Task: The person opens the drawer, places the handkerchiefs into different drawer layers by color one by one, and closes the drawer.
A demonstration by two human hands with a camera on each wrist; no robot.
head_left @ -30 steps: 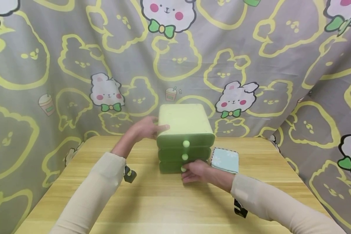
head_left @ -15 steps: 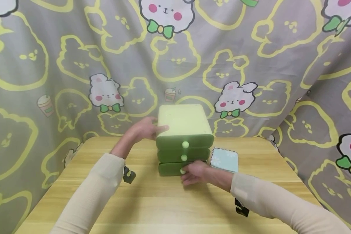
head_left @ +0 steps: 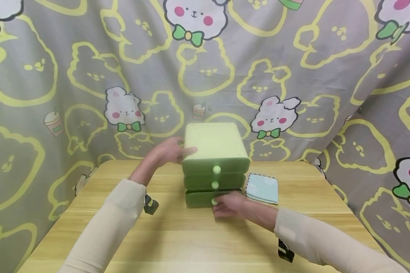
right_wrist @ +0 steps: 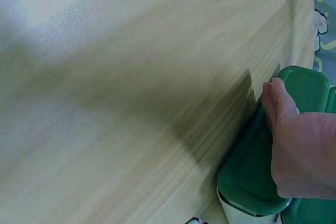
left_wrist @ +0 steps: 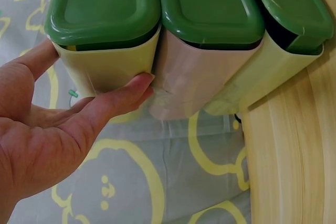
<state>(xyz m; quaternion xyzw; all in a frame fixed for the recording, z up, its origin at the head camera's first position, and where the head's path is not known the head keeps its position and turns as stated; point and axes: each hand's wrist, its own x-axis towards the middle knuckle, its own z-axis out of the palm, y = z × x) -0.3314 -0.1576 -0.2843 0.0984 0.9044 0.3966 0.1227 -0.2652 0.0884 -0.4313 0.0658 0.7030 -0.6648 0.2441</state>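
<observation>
A small three-drawer cabinet (head_left: 213, 138) with a pale yellow-green top and green drawer fronts stands toward the back of the table. My left hand (head_left: 172, 149) rests on its left side, thumb over the top edge. In the left wrist view the fingers (left_wrist: 118, 95) lie along the top tier's side wall. The bottom drawer (head_left: 198, 200) is pulled out a little, with a dark gap above its front. My right hand (head_left: 230, 204) pinches the round knob (head_left: 214, 202) of that drawer. In the right wrist view this hand (right_wrist: 304, 145) mostly hides the knob.
A folded light blue cloth (head_left: 262, 187) with a patterned edge lies right of the cabinet. Behind the wooden table (head_left: 177, 242) hangs a grey curtain (head_left: 218, 79) with cartoon prints, and another stretch runs along the right side.
The bottom drawer has slid out slightly toward me, with my right hand moving along on its knob. My left hand has stayed on the cabinet.
</observation>
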